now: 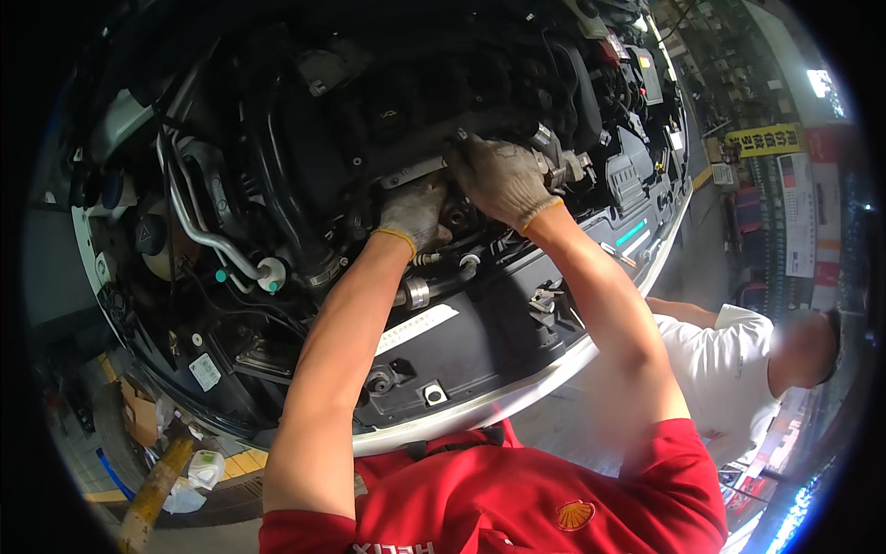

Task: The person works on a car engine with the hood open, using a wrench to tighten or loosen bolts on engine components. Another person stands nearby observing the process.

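Observation:
Both of my hands wear light grey work gloves with yellow-edged cuffs and reach into a car's engine bay. My left hand (417, 210) is under a flat metal bar (413, 173) at the front of the black engine cover (397, 111); its fingers are mostly hidden by the bar and shadow. My right hand (503, 180) lies at the right end of that bar, its fingers curled down in shadow. What it grips, if anything, is too dark to make out. Just right of it are metal fittings (568, 168). A hose with a metal clamp (417, 294) lies below my left hand.
Silver pipes (198, 222) and a round-capped reservoir (152, 235) fill the bay's left side. A black front panel (480, 346) lies under my forearms. A person in a white shirt (715, 369) is close at right. A yellow post (157, 494) and cardboard box (138, 411) stand lower left.

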Demonstrator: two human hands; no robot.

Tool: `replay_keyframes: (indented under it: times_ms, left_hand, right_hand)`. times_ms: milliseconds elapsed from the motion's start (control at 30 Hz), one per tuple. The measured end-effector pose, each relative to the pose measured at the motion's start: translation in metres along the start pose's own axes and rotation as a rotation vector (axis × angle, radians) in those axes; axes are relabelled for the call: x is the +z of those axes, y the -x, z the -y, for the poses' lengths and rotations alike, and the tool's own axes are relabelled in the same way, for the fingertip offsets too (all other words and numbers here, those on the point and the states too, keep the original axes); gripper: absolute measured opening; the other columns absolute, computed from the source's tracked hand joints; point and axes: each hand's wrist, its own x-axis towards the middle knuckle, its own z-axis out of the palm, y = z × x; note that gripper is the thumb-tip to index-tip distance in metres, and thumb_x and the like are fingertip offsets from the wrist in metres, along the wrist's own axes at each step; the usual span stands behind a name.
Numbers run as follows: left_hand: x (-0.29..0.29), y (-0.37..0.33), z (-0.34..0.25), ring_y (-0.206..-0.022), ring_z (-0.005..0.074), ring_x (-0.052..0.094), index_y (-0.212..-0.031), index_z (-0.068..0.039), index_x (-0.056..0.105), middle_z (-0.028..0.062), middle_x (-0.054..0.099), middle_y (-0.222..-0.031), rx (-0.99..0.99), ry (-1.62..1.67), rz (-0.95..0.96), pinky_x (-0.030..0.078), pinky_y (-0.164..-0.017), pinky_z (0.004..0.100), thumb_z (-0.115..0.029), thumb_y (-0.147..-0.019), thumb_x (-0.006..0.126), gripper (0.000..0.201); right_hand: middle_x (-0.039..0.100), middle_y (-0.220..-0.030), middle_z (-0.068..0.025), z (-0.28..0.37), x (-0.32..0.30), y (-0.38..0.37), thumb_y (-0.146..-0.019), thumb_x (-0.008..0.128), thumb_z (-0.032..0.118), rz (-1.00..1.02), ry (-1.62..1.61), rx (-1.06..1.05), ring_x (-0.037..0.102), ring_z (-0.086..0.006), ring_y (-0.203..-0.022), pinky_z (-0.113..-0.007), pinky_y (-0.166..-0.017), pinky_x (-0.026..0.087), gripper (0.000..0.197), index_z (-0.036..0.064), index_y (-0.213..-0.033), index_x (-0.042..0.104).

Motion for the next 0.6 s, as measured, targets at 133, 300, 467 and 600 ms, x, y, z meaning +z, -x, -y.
replay_keyframes:
  times_ms: [133,300,467,600]
  left_hand:
    - [0.009,0.005,0.002,-0.141,0.0361,0.059,-0.157,-0.013,0.051,0.0149,0.056,-0.16,0.03,0.026,-0.179,0.05,-0.118,0.0454,-0.043,-0.082,0.092,0.091]
    - [0.003,0.002,0.002,-0.142,0.0357,0.058,-0.162,-0.013,0.044,0.0155,0.057,-0.159,-0.004,-0.046,-0.021,0.048,-0.12,0.0439,-0.049,-0.085,0.087,0.095]
    - [0.015,-0.005,0.006,-0.143,0.0359,0.058,-0.163,-0.012,0.044,0.0163,0.058,-0.159,-0.018,-0.063,-0.079,0.047,-0.122,0.0445,-0.046,-0.084,0.086,0.096]
    - [0.0,0.003,0.001,-0.146,0.0355,0.055,-0.165,-0.015,0.042,0.0167,0.055,-0.162,0.012,0.014,-0.061,0.046,-0.122,0.0457,-0.045,-0.084,0.086,0.098]
  right_hand:
    - [0.077,-0.109,-0.0247,0.015,0.001,-0.028,-0.108,0.05,0.041,0.152,0.038,0.081,0.074,-0.0448,-0.105,-0.055,-0.092,0.058,0.044,0.0048,-0.119,0.073]
    - [0.076,-0.117,-0.027,0.009,0.004,-0.048,-0.105,0.051,0.037,0.262,-0.03,0.097,0.073,-0.0444,-0.115,-0.051,-0.097,0.059,0.044,0.0049,-0.128,0.072]
    - [0.076,-0.119,-0.024,-0.014,-0.01,0.005,-0.109,0.052,0.044,0.245,-0.117,0.081,0.071,-0.0466,-0.112,-0.055,-0.098,0.056,0.046,0.0103,-0.135,0.07]
    - [0.076,-0.117,-0.023,-0.023,0.012,0.051,-0.109,0.056,0.039,0.077,-0.224,0.04,0.071,-0.046,-0.112,-0.054,-0.095,0.057,0.04,0.0122,-0.135,0.071]
